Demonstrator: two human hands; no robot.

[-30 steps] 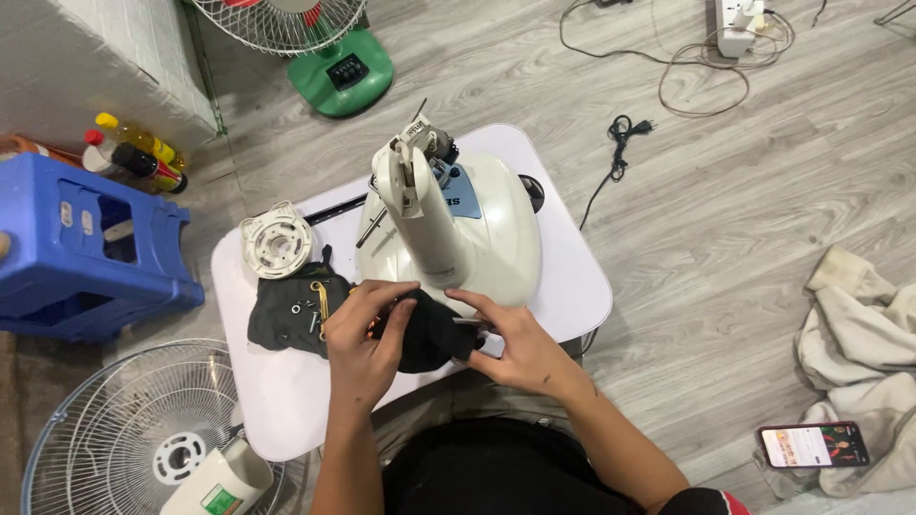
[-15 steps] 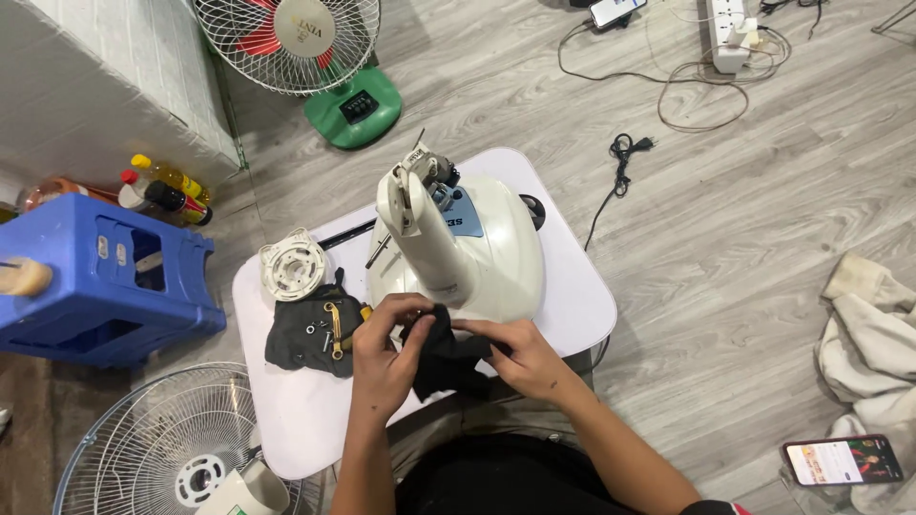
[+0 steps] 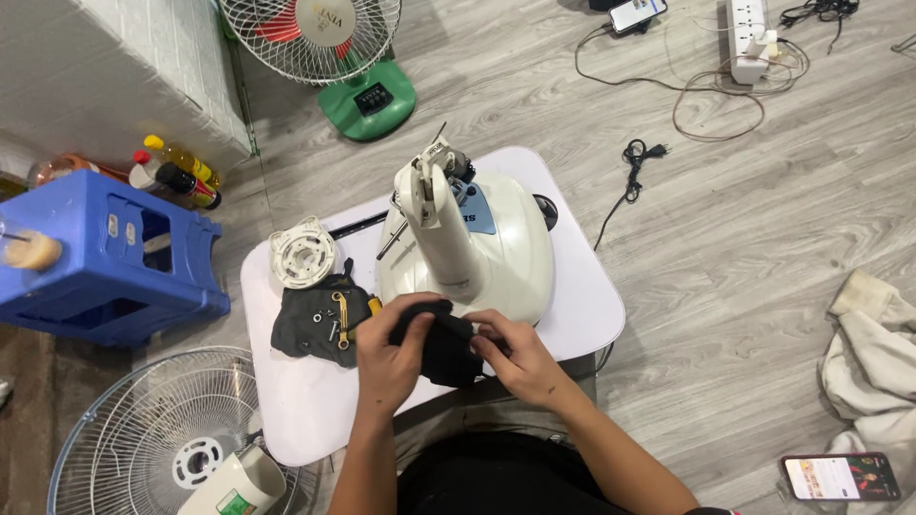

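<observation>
Both my hands hold a black part against the near edge of a cream fan body, which lies on a small white table. My left hand grips the part from the left with curled fingers. My right hand clasps it from the right. Just left of my left hand a dark cloth carries a wrench and small metal pieces. Beyond the cloth sits a round white fan part.
A blue plastic stool and several bottles stand at left. A fan grille lies at lower left, and a green-based fan stands at the top. Cables and a power strip cross the floor. A cloth and a phone lie at right.
The view has shifted, so the table sits lower and further right in frame. My hands stay on the black part, turning it slightly at the fan body's near edge.
</observation>
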